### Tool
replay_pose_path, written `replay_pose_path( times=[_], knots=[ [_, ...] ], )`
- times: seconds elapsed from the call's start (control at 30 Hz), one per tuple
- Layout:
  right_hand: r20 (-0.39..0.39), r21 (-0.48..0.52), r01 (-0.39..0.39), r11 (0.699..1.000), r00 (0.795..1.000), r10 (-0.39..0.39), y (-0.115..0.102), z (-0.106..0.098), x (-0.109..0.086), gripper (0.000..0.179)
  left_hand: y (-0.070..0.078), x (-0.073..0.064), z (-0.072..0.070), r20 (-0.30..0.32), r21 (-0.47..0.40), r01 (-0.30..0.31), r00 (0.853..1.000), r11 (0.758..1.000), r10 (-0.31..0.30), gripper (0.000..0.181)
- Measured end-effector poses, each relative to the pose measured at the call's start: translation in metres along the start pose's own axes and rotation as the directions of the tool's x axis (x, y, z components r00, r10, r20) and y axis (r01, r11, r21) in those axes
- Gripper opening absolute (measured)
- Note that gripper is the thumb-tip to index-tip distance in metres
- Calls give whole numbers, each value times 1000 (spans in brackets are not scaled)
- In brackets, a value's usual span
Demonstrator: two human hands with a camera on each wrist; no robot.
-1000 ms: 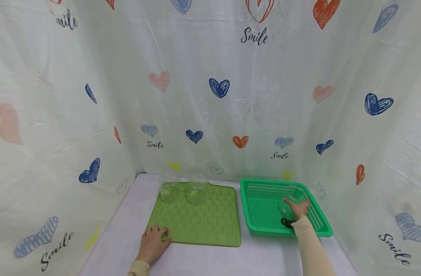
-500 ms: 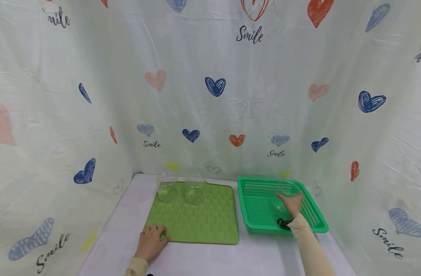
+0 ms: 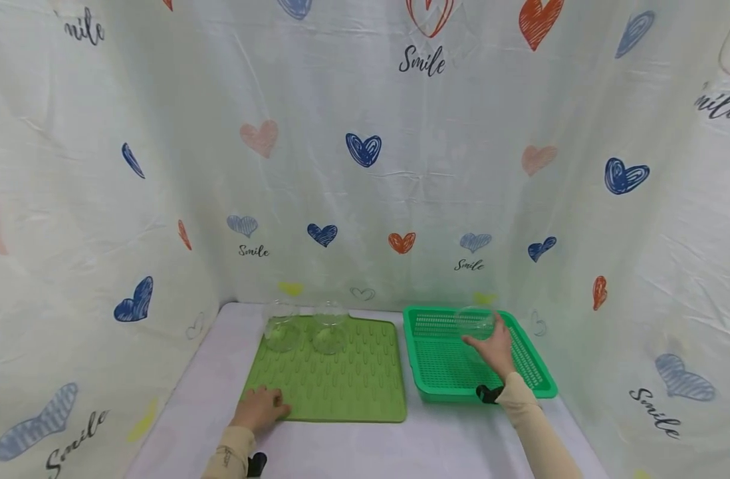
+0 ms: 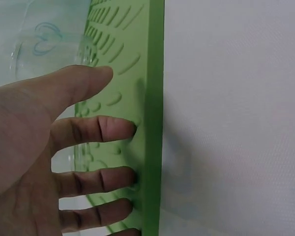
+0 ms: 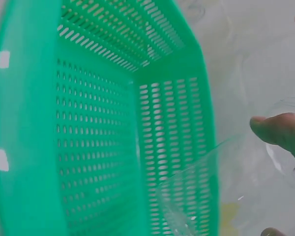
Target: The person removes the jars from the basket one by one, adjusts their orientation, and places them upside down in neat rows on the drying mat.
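My right hand (image 3: 492, 342) grips a clear glass (image 3: 474, 320) above the back part of a green plastic basket (image 3: 439, 359). In the right wrist view the thumb (image 5: 280, 130) lies against the glass (image 5: 191, 182), and most other fingers are out of frame. My left hand (image 3: 259, 409) rests at the front left corner of a green ridged mat (image 3: 341, 386). Its fingers are stretched out, with tips touching the mat near its edge (image 4: 152, 123) in the left wrist view. At the mat's back left stand two more clear glasses, one left (image 3: 282, 330) and one right (image 3: 330, 334).
A white-covered table (image 3: 365, 449) bears the mat and basket side by side, with a narrow gap between. Close behind hangs a pale curtain (image 3: 317, 179) printed with hearts, which also runs along both sides. A black wrist piece (image 3: 488, 394) sits over the basket's front rim.
My right hand has lifted the glass from inside the basket and moved it up and left. The left hand stays at the mat's corner. The head view has turned slightly right.
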State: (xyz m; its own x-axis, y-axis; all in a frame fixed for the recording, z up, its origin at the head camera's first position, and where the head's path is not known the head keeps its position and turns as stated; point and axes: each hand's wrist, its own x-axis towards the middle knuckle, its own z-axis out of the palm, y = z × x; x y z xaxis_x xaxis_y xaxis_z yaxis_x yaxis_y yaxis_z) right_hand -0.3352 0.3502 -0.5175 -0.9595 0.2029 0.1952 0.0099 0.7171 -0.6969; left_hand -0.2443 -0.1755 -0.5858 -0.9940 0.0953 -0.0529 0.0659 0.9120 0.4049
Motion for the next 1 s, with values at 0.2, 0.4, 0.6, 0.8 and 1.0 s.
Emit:
replay_pose_path(
  times=[0.2,0.4,0.6,0.8,1.0],
  knots=[
    [-17,-107,109,988,994,-112,-31,-3,-13,104,1,-3,-3,5,1,5,1000,1000,-5,29],
    [1,-168,216,962,976,-219,-68,1,-28,103,1,-3,-3,2,-6,6,1000,1000,-6,29],
    [-14,-274,369,888,922,-387,-107,10,-49,104,2,-3,-3,3,-10,11,1000,1000,-11,29],
    [-14,-348,513,785,834,-551,-134,23,-68,109,1,-1,-2,-1,-9,13,1000,1000,-13,30],
    [57,-411,585,700,782,-620,-151,34,-83,108,1,0,-2,4,-4,18,1000,1000,-18,30]
  ],
)
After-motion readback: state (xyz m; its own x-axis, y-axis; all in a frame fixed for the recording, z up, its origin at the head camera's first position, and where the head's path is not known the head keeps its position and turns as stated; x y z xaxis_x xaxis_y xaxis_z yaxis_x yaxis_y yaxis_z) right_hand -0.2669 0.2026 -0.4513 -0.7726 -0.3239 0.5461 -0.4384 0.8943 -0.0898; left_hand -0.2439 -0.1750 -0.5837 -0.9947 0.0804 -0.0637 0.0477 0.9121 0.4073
